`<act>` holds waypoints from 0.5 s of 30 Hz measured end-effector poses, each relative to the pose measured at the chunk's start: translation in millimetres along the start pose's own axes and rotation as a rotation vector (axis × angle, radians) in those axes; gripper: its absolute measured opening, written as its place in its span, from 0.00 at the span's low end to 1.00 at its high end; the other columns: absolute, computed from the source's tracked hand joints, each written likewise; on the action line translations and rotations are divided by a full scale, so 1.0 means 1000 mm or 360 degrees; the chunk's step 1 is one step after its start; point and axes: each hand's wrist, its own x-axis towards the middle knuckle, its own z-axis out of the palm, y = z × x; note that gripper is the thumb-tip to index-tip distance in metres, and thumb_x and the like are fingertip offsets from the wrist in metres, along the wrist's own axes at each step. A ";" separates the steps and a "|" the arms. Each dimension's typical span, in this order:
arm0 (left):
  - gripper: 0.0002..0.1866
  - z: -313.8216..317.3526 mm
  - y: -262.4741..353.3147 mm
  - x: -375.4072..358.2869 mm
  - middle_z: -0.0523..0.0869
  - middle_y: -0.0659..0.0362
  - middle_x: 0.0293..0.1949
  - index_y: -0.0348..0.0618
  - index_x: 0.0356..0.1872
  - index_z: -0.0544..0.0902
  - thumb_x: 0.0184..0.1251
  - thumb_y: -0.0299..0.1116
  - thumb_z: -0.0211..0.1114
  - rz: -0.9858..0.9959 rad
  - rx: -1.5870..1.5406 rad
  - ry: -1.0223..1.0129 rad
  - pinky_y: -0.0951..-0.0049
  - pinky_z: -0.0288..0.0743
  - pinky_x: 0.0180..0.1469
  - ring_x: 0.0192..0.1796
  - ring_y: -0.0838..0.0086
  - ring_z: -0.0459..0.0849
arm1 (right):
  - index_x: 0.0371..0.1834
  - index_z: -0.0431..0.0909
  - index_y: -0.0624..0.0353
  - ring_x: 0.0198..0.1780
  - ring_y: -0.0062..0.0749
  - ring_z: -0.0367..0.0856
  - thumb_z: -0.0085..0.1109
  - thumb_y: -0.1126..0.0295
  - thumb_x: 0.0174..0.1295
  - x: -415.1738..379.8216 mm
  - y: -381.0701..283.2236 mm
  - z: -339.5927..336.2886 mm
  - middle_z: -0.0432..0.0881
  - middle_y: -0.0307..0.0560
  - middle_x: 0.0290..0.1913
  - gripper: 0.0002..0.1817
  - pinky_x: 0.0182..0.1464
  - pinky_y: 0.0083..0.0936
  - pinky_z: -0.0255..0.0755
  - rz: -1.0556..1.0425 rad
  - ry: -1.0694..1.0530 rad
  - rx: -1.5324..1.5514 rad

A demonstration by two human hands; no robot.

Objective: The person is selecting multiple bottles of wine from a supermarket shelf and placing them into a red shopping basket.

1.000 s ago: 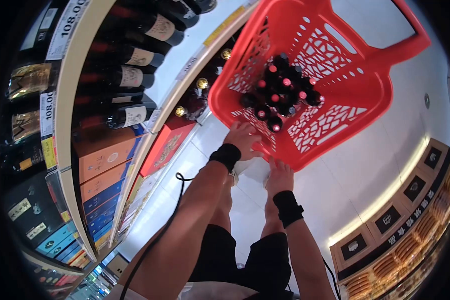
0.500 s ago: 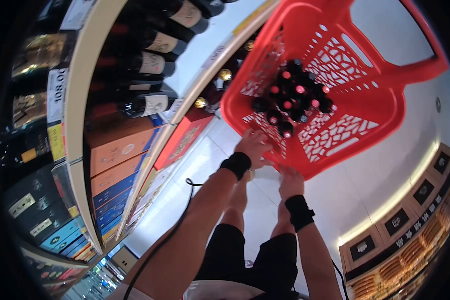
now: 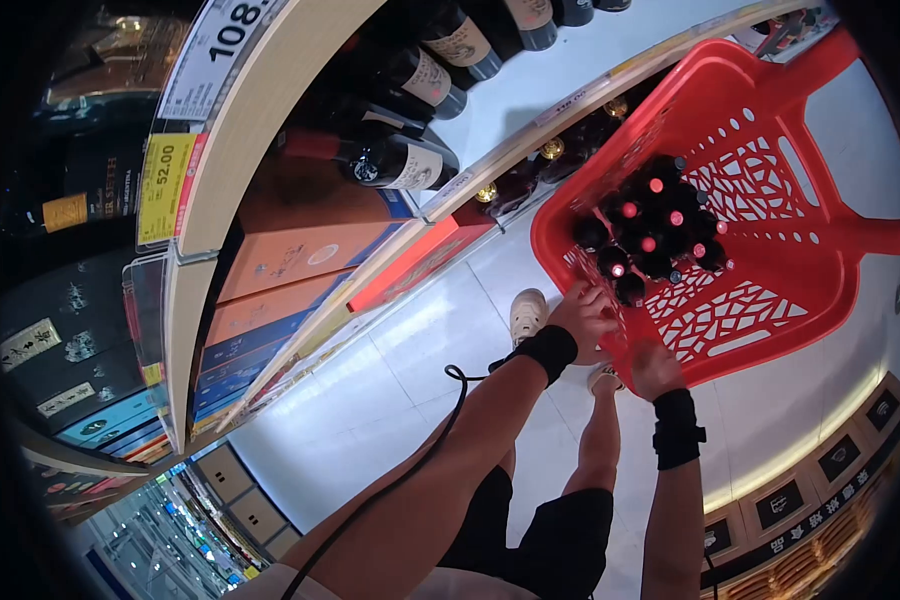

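head view: the red basket (image 3: 770, 230) sits low on the pale tiled floor (image 3: 390, 390), just beside the bottom wine shelf (image 3: 530, 135), and serves as the landmark here. a cluster of dark bottles (image 3: 650, 235) with pink and red caps stands upright in the basket's near corner. the left hand (image 3: 582, 318) is at the basket's near rim, its grip closed around the rim edge just below the bottles. the right hand (image 3: 655, 368) is at the same rim, a little further toward the basket's underside; its grip looks wrapped on the edge, though the fingers are partly hidden. a shoe (image 3: 527, 312) rests on the floor just beside the basket. to handle this well, both hands should hold the rim evenly and keep the basket level, so the upright bottles do not tip or knock together.
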 end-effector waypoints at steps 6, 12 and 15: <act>0.31 0.007 0.000 0.000 0.73 0.50 0.70 0.53 0.56 0.85 0.54 0.59 0.66 -0.0122 0.0014 -0.0162 0.51 0.47 0.78 0.78 0.56 0.60 | 0.47 0.82 0.63 0.38 0.43 0.89 0.55 0.76 0.65 0.040 -0.114 -0.090 0.87 0.57 0.35 0.10 0.44 0.34 0.79 -0.0284 0.0323 0.0560; 0.26 -0.022 -0.012 -0.009 0.68 0.44 0.72 0.40 0.59 0.79 0.59 0.37 0.60 -0.0276 -0.0707 0.0041 0.55 0.53 0.77 0.76 0.46 0.60 | 0.53 0.79 0.63 0.37 0.38 0.87 0.57 0.80 0.63 0.095 -0.187 -0.101 0.86 0.54 0.37 0.15 0.44 0.28 0.79 -0.0927 0.0479 0.0667; 0.25 -0.036 -0.020 -0.028 0.74 0.44 0.62 0.39 0.55 0.79 0.50 0.24 0.63 -0.0254 -0.0708 0.0606 0.50 0.67 0.66 0.65 0.44 0.71 | 0.56 0.76 0.61 0.51 0.55 0.84 0.67 0.73 0.59 0.103 -0.250 -0.116 0.84 0.60 0.45 0.21 0.53 0.41 0.78 -0.0943 0.0435 0.0788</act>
